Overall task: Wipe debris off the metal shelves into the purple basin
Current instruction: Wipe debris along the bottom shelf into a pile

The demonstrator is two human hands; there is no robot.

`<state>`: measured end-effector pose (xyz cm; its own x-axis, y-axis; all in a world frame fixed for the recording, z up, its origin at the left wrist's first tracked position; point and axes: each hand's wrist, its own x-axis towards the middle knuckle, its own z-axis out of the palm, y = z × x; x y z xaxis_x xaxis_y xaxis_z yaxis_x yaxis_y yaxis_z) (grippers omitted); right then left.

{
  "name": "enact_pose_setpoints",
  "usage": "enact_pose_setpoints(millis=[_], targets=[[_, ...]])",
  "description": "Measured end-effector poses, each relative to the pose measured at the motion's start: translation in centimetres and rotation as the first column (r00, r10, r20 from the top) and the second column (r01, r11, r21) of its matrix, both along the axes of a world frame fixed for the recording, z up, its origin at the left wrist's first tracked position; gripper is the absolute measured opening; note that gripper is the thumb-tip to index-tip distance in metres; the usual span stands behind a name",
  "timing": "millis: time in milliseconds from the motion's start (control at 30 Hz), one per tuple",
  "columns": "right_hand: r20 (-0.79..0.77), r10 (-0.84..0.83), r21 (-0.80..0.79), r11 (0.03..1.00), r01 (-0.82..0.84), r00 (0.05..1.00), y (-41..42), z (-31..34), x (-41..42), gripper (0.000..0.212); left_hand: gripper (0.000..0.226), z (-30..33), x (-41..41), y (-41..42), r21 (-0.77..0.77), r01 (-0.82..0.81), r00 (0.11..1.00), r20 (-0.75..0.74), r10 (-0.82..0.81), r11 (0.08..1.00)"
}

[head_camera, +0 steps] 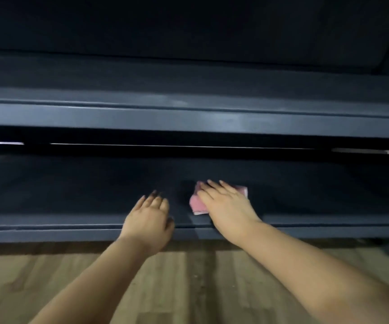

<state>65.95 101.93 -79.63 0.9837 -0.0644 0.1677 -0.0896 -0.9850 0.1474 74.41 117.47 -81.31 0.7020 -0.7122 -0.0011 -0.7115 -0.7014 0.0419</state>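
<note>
A dark blue-grey metal shelf (72, 190) runs across the view, low above the floor, with a second shelf (189, 118) above it. My right hand (224, 204) lies flat with straight fingers on a folded pink cloth (198, 205) and presses it onto the lower shelf near the middle. My left hand (149, 218) rests over the front lip of that shelf, just left of the cloth, fingers stretched forward and holding nothing. The picture is blurred by motion. No purple basin is in view, and no debris can be made out on the dark shelf.
A wooden plank floor (189, 288) lies under my arms in front of the shelving. The space behind and above the shelves is dark. A thin bright strip (165, 145) shows between the two shelves.
</note>
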Motion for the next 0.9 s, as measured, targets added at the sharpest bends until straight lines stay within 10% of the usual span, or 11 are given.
enact_pose_setpoints(millis=[500, 900], targets=[[-0.128, -0.160, 0.061, 0.984, 0.169, 0.979, -23.3, -2.4, -9.8, 0.063, 0.055, -1.1, -11.3, -23.1, 0.013, 0.144, 0.985, -0.102, -0.142, 0.989], [-0.058, -0.095, 0.242, 0.964, 0.107, 0.994, -22.6, -3.2, -4.2, 0.055, 0.054, 1.8, -9.8, -24.2, 0.233, 0.107, 0.994, -0.014, -0.107, 0.967]])
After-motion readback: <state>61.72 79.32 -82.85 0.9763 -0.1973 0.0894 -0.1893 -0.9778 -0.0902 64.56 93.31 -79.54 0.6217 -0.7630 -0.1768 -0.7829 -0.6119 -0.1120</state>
